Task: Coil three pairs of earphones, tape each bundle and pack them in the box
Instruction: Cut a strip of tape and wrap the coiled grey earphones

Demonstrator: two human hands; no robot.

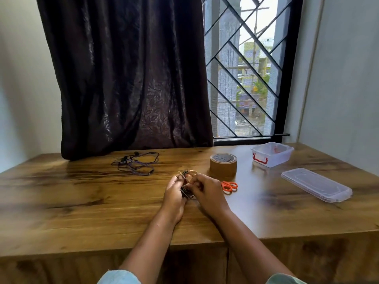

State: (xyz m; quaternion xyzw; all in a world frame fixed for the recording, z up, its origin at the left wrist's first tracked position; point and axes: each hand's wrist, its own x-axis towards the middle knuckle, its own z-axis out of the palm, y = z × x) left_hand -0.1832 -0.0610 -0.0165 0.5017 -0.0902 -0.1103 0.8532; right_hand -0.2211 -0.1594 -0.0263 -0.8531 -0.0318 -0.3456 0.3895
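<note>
Head cam looks down at a wooden bench [82, 201], and both hands are busy in the middle of it. The left hand [174, 191] has its fingers curled round a small black earphone bundle [186, 192], gripping it from the left side. The right hand [207, 190] is curled in tight against the same bundle from the other side, fingertips pinching at it. So neither hand is open, and both are closed on the coil, which sits just above the bench surface between them. There's a brownish bit at the top of the coil that might be tape, but it's too small and blurry for me to tell. Further back on the left, a pair of loose earphones [135, 163] lies in a messy tangle on the bench, well apart from the hands. The brown tape roll [223, 163] lies flat just behind and to the right of the hands. Orange-handled scissors [229, 186] lie on the bench beside the right hand, partly hidden by it. Off to the right near the back is the clear plastic box [271, 154] with a red latch, sitting open. Its lid [316, 184] lies flat on the bench nearer the front, apart from the box. A dark curtain [127, 78] hangs behind the bench next to a grilled window [246, 68].
</note>
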